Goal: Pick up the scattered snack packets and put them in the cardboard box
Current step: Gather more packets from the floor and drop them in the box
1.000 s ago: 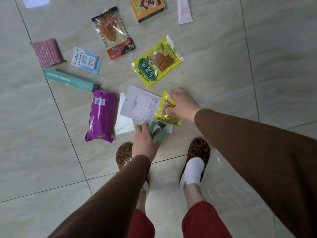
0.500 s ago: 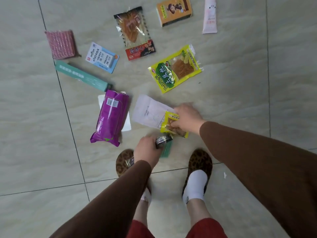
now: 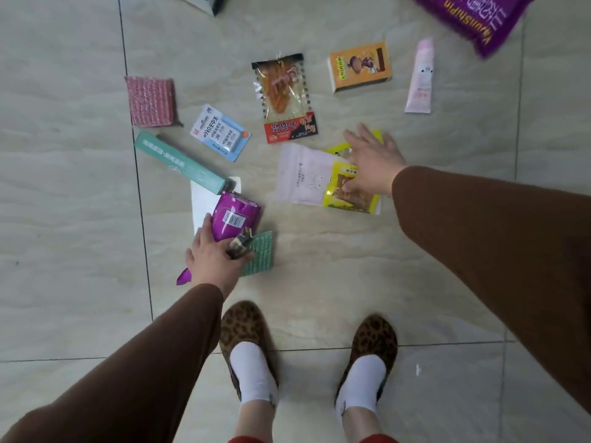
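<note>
My left hand (image 3: 217, 255) holds a small dark packet (image 3: 240, 244) and a green glittery packet (image 3: 260, 254), and its fingers press on the purple packet (image 3: 233, 219) lying on the floor. My right hand (image 3: 372, 163) pinches a small yellow snack packet (image 3: 350, 198) with the thumb, on top of a white pouch (image 3: 303, 175). Its spread fingers cover a larger yellow-green packet (image 3: 377, 135), mostly hidden. A clear snack packet with a red label (image 3: 284, 97) lies farther out. No cardboard box is in view.
On the tiled floor lie a pink scouring pad (image 3: 150, 100), an eraser card (image 3: 220, 132), a long teal box (image 3: 179, 161), white paper (image 3: 203, 203), an orange box (image 3: 359, 67), a pink tube (image 3: 420, 78) and a large purple bag (image 3: 470, 17). My slippered feet (image 3: 249, 343) stand below.
My left hand moved left with the dark and green packets onto the purple packet. My right hand carried the small yellow packet and white pouch forward onto the larger yellow-green packet.
</note>
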`<state>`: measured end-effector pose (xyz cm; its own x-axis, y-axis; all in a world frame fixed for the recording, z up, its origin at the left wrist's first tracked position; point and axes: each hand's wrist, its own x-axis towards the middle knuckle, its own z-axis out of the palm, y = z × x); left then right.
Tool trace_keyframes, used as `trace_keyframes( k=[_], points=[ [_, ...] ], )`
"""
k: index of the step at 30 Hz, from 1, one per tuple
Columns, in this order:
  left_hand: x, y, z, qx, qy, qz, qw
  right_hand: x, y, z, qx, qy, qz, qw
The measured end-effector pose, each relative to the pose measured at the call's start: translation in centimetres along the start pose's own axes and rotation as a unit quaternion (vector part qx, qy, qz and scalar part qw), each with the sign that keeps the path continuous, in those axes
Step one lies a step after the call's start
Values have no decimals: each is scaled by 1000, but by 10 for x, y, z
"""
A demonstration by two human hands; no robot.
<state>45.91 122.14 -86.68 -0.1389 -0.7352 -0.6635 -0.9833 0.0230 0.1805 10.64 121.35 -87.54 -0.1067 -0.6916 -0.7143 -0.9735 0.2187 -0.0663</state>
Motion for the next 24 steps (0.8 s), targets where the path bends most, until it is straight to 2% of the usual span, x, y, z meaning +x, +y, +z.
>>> trace_keyframes(
  k=[5,9,13,19,24],
  points=[
    [8,1,-1,-3,0,-2,1000,-13,-9,18,12,58,34,998],
    [-4,11,-13,-13,-32,17,999,-48,-28,26,24,-1,83,996],
    [-39,11,-35,-46,-44,18,998,-95,-52,25,98,12,139,985],
    [-87,-14,-120,-113,-43,3,993,-167,-120,-34,274,32,175,945],
    [-111,-33,-231,-229,-36,-35,972,-199,-182,-102,341,57,177,921]
  ],
)
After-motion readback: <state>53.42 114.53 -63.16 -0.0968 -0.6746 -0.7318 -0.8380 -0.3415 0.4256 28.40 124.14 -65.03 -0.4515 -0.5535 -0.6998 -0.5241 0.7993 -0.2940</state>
